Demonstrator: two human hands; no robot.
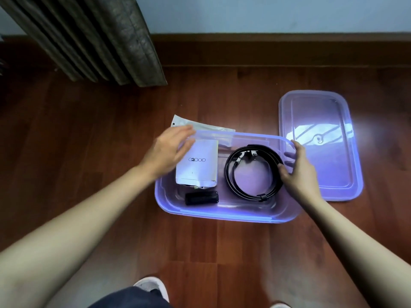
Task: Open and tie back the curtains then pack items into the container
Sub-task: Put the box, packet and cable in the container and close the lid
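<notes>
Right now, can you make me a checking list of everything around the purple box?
Surface: wooden floor under everything.
Job's things: container open; coiled belt, white pouch and small black item inside; lid flat on floor beside it.
Clutter: clear bag at the container's far rim.
Hands: left hand open over the pouch; right hand grips the container's right wall.
Cables: nothing seen.
Surroundings: curtain, wall, shoe.

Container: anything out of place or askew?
Mostly tidy: white pouch, coiled belt and a small black item lie flat inside the container. One clear plastic packet sticks out past its far rim, near the left hand; whether it is in or out is unclear. The lid lies off to the right.
</notes>
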